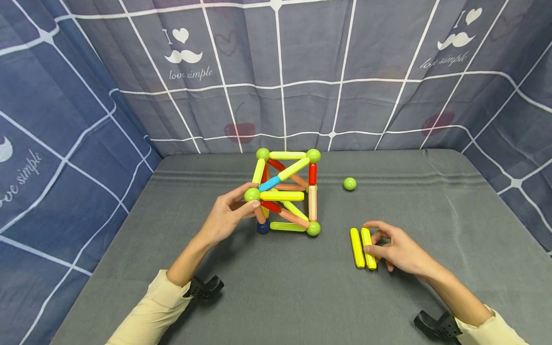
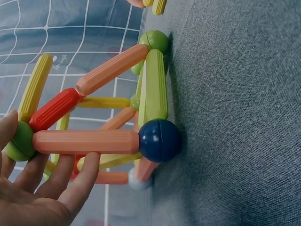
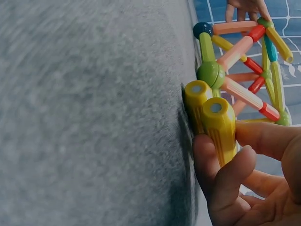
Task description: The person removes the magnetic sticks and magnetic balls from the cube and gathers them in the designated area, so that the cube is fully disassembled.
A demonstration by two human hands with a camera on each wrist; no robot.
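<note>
A cube-like frame of magnetic rods and balls (image 1: 289,223) stands on the table, with diagonal rods across its faces. My left hand (image 1: 224,215) grips the green ball (image 1: 252,194) at its near upper left corner. From that ball a yellow rod (image 1: 282,196) juts to the right, its far end free in the left wrist view. Below the hand, a dark blue ball (image 2: 160,140) forms a lower corner. My right hand (image 1: 401,251) pinches a yellow magnetic rod (image 1: 368,248) between thumb and fingers. A second yellow rod (image 1: 357,248) lies alongside it.
One loose green ball (image 1: 350,183) sits right of the frame, farther back. The grey tabletop (image 1: 293,297) meets a dark checked curtain (image 1: 310,110) at the back and sides. Each wrist wears a black band mount (image 1: 207,287).
</note>
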